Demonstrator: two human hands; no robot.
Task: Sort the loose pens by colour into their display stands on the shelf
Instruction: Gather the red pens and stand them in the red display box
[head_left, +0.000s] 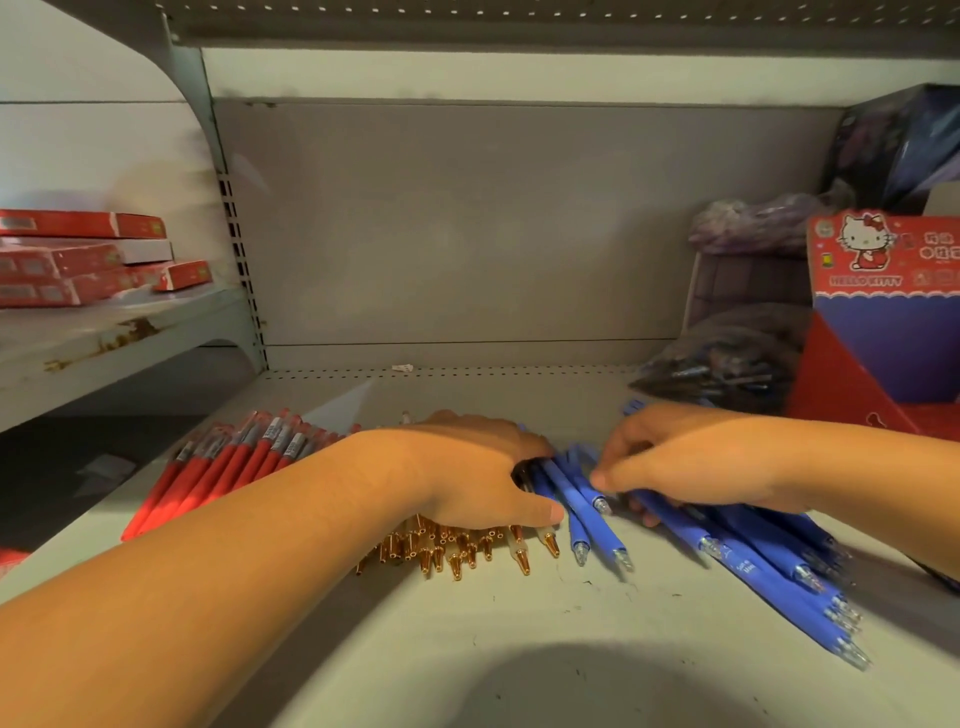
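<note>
Three heaps of pens lie on the pale shelf board (519, 649): red pens (218, 467) at the left, pens with gold tips (452, 551) in the middle, blue pens (737, 551) at the right. My left hand (467, 473) lies flat over the gold-tipped heap, its thumb against the nearest blue pens. My right hand (685, 457) rests on the blue heap, fingers curled around a few blue pens. A red and blue Hello Kitty display stand (883, 322) sits at the far right.
A clear bag of dark pens (727, 369) lies behind the blue heap, with purple packs (753, 228) above it. Red flat boxes (83, 254) are stacked on the neighbouring shelf at the left. The grey back panel (467, 223) closes the bay.
</note>
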